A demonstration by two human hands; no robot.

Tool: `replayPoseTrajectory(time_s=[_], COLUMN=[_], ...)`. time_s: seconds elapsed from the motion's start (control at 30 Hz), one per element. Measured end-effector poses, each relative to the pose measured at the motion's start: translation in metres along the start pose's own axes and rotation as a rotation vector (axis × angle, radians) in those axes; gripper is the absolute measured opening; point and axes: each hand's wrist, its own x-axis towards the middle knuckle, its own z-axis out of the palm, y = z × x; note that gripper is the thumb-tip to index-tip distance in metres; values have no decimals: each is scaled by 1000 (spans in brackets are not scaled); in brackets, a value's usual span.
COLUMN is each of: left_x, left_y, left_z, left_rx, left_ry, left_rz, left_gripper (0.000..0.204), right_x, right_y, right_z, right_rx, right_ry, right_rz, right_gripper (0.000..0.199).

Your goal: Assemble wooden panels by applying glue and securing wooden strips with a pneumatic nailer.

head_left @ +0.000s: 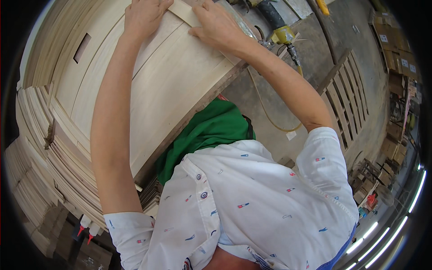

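Both my arms reach across a pale wooden panel point(175, 85) lying on a workbench. A narrow light wooden strip point(183, 12) lies across the panel's far end, between my hands. My left hand point(146, 19) is closed at the strip's left part, its fingers curled and partly cut off by the upper picture edge. On the right, my right hand point(216, 27) grips the same strip, thumb on the near side and fingers over the far side. Seams run along the panel, and a small rectangular cutout point(82, 48) shows at its left.
A yellow and black air tool point(281, 32) lies right of my right hand, its yellow hose point(270, 119) hanging toward the floor. Stacked wooden boards point(67, 166) fill the left side. A slatted pallet point(344, 96) and cardboard boxes point(396, 40) stand at right. Glue bottles point(93, 228) hang lower left.
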Motion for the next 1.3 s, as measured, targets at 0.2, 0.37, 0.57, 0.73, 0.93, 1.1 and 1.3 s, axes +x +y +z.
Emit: replayPoseTrajectory(time_s=[0.2,0.37,0.57,0.73,0.93,1.1,1.3], left_x=[-2,1,-1,1,0,4,3], left_y=[-1,-1,-3,1,-17,-22,-21], left_z=[5,6,2,2,17,25,23], left_rx=[-19,-32,-15,-26,112,97,97], left_ry=[28,24,27,-11,85,51,51], left_rz=[-10,-17,-12,-12,75,58,57], left_gripper=[38,38,38,39,40,43,43], right_x=[8,7,11,-1,-16,-10,-9], right_y=[-1,5,33,76,99,113,79], right_z=[-4,4,-80,-81,-84,-91,-102], right_rx=[-93,-70,-54,-169,-232,-96,-164], right_ry=[-72,-31,114,188,10,-122,88], right_rz=[-33,-15,71,266,498,438,163], right_gripper=[34,37,26,49,52,45,32])
